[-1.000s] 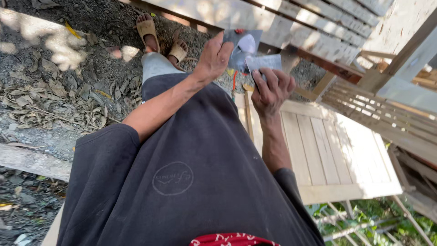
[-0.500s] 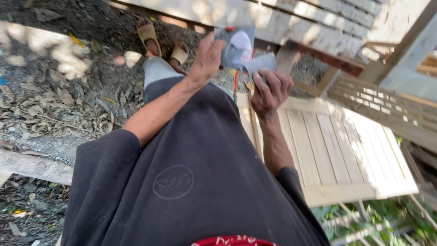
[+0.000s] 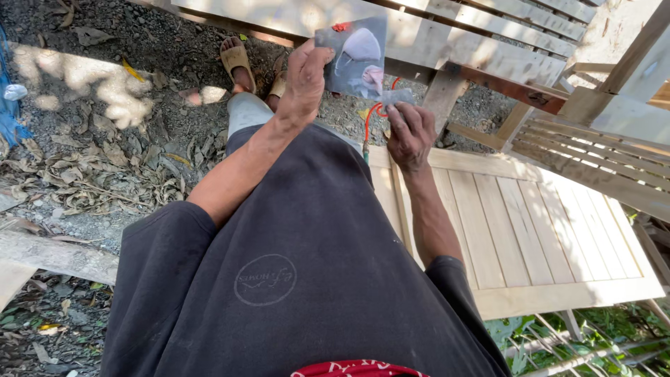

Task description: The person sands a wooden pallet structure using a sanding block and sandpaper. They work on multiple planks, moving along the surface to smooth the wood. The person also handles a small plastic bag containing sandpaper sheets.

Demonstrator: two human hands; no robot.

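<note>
Below and right of the slatted wooden panel (image 3: 523, 230) edge, open air shows over green plants. Above the panel, a wooden bench (image 3: 447, 42) and its leg block the way forward. Left of the panel, the gravel ground (image 3: 105, 139) lies open beside sandalled feet (image 3: 237, 59).

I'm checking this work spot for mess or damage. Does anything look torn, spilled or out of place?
The left hand holds a grey packet whose lower edge looks ragged where the right hand pinches it. Dry leaves litter the gravel. Nothing looks spilled.
</note>
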